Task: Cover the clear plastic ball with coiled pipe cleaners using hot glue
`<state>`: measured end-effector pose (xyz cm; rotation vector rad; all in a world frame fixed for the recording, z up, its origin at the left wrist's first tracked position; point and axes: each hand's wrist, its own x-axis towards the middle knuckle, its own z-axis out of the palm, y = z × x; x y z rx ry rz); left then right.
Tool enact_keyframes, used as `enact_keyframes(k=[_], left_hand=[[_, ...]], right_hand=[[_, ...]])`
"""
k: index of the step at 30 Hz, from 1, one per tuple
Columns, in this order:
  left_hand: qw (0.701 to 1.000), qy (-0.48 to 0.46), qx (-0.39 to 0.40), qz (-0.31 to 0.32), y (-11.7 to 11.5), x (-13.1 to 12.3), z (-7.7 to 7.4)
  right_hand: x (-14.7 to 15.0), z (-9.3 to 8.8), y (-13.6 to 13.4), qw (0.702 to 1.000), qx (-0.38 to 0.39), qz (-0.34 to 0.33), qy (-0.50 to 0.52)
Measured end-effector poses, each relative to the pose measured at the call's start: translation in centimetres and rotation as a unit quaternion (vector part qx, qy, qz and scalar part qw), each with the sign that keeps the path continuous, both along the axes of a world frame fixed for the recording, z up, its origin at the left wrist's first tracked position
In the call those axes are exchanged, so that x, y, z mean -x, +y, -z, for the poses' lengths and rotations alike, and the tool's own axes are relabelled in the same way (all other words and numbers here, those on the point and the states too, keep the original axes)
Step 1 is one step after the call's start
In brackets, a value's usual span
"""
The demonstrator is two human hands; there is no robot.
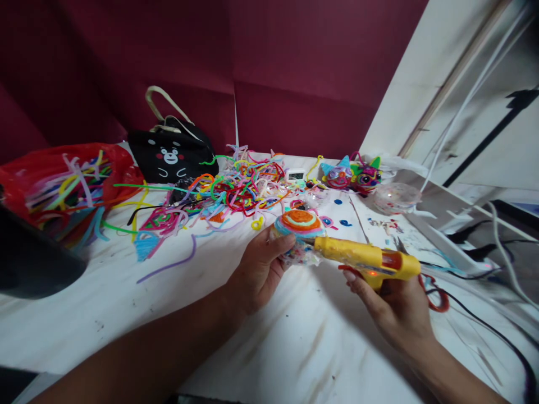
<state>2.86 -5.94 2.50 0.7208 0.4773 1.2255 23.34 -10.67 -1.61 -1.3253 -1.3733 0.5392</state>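
Note:
My left hand (263,264) grips a round craft piece (301,223), coiled on top in orange, white and blue pipe cleaner, with a clear, colour-speckled part below. A yellow hot glue gun (353,251) is in my right hand (398,308), fingers wrapped around its handle. Its nozzle points left and meets the side of the craft piece, near my left thumb; whether glue is coming out cannot be seen. A small orange light glows on the gun's body. Partly behind my right hand lie red-handled scissors (440,300).
A heap of pipe cleaners (252,185) spreads across the back of the white table (261,353). At left are a red bag (122,163) of more pipe cleaners and a black bag (168,160). Two finished-looking animal heads (366,174) and a clear bowl (396,199) stand back right. A black cord (484,322) trails right.

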Motion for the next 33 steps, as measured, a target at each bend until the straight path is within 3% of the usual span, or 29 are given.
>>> enact_keyframes(k=[17, 33], left_hand=[[0.999, -0.026, 0.007, -0.019, 0.3, 0.2, 0.2], [1.000, -0.024, 0.007, -0.010, 0.3, 0.2, 0.1]], right_hand=[[-1.0, 0.9, -0.1, 0.999, 0.006, 0.027, -0.025], [-2.2, 1.6, 0.3, 0.999, -0.023, 0.008, -0.034]])
